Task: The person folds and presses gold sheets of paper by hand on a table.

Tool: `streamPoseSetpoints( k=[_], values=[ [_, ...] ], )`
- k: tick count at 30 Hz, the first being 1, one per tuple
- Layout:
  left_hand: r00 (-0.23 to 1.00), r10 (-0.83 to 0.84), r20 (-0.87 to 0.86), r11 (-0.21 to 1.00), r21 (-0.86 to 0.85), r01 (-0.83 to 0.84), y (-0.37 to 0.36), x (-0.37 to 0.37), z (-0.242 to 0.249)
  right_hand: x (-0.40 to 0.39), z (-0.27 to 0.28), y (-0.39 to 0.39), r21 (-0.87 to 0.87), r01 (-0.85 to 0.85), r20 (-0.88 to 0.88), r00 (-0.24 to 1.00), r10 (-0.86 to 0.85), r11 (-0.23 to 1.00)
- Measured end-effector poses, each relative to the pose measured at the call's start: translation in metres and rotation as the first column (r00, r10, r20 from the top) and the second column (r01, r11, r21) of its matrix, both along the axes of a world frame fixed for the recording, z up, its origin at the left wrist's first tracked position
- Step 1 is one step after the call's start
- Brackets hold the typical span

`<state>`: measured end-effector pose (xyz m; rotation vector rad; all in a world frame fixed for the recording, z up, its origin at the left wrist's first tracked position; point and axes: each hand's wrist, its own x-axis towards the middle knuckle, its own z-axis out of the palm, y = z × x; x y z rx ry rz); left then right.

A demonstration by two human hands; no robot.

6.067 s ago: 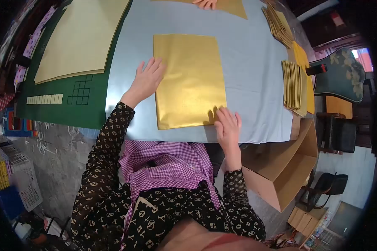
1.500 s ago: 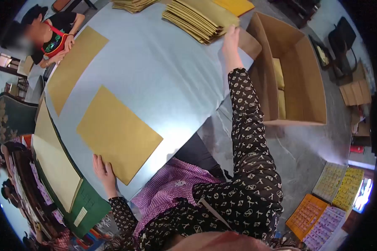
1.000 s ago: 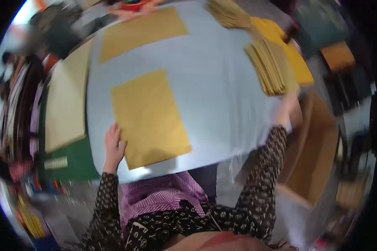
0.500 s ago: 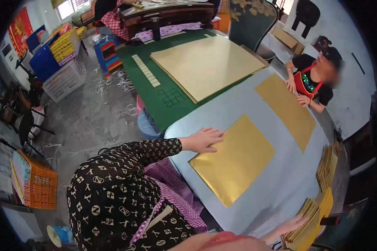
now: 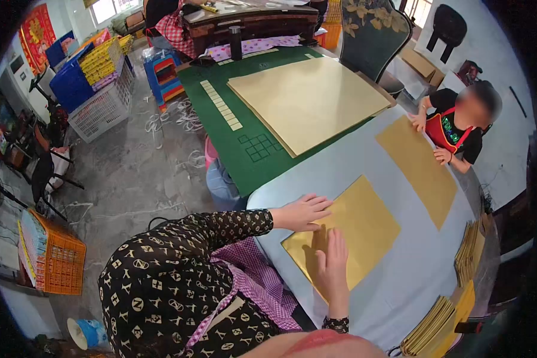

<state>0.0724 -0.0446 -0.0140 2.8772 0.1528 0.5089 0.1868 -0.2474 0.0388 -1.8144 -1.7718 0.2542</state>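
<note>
A shiny gold paper sheet [image 5: 369, 224] lies in front of me on the pale cloth-covered table [image 5: 394, 277]. My left hand [image 5: 302, 212] rests flat across its left edge, fingers stretched out. Over the lower left part of the sheet is my right hand [image 5: 333, 262], fingers straight and thumb held apart. It casts a shadow on the gold surface, and nothing is gripped in either hand.
Across the table a person [image 5: 453, 128] has both hands by another gold sheet [image 5: 420, 167]. Folded gold stacks [image 5: 429, 325] lie at the right edge. A pile of large cream sheets [image 5: 310, 101] covers part of the green mat [image 5: 221, 140]. An orange crate [image 5: 59, 256] stands at left.
My right hand has come from the stacks at the lower right onto the gold sheet. My left hand stays at the sheet's left edge. The whole view has shifted slightly.
</note>
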Motion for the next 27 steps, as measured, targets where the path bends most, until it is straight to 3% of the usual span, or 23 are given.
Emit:
streamPoseSetpoints(
  k=[5, 7, 8, 12, 15, 21, 27],
  values=[
    [1.0, 0.01, -0.017, 1.0, -0.007, -0.01, -0.001, 0.0, 0.0, 0.004, 0.006, 0.009, -0.077, -0.019, 0.054, 0.998, 0.024, 0.997],
    [0.999, 0.009, 0.047, 1.0, -0.004, -0.009, -0.001, 0.001, 0.0, 0.013, 0.004, 0.015, -0.013, 0.021, 0.108, 0.994, -0.019, 1.0],
    [0.999, 0.005, 0.044, 1.0, -0.013, -0.005, -0.001, 0.0, 0.0, 0.015, 0.008, 0.011, -0.061, 0.112, 0.036, 0.993, -0.11, 0.992],
    [0.998, -0.003, 0.055, 1.0, 0.002, 0.002, 0.0, 0.002, -0.003, 0.057, -0.029, 0.005, -0.071, 0.292, 0.029, 0.956, -0.291, 0.954],
    [0.998, 0.002, 0.059, 1.0, -0.002, -0.002, -0.001, 0.003, -0.002, 0.069, -0.047, -0.001, -0.109, 0.357, 0.049, 0.934, -0.354, 0.928],
    [0.996, 0.005, -0.092, 0.999, -0.047, -0.01, -0.002, 0.002, 0.006, 0.068, -0.064, -0.001, -0.081, 0.371, 0.179, 0.919, -0.352, 0.925],
    [0.997, 0.003, -0.071, 0.999, -0.032, -0.005, -0.002, 0.002, 0.002, 0.067, -0.067, -0.003, -0.066, 0.377, 0.178, 0.916, -0.361, 0.924]
  ],
)
